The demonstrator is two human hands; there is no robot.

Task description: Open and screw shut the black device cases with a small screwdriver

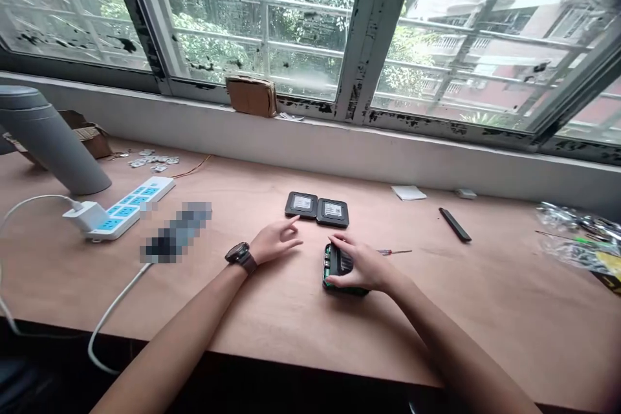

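My right hand grips a small black case with a green circuit board inside, its thumb and fingers spanning the top. The case sits at the table's middle, and part of it is hidden under the hand. To its left, my left hand rests with fingers stretched out and nothing in them; a watch is on that wrist. Just beyond its fingertips lie two flat black squares with white labels, the left square and the right square, side by side. A small screwdriver lies behind my right hand.
On the left stand a grey bottle and a white power strip with a plugged-in charger and cables. A black bar, folded white paper and plastic bags lie on the right. A cardboard piece leans by the window.
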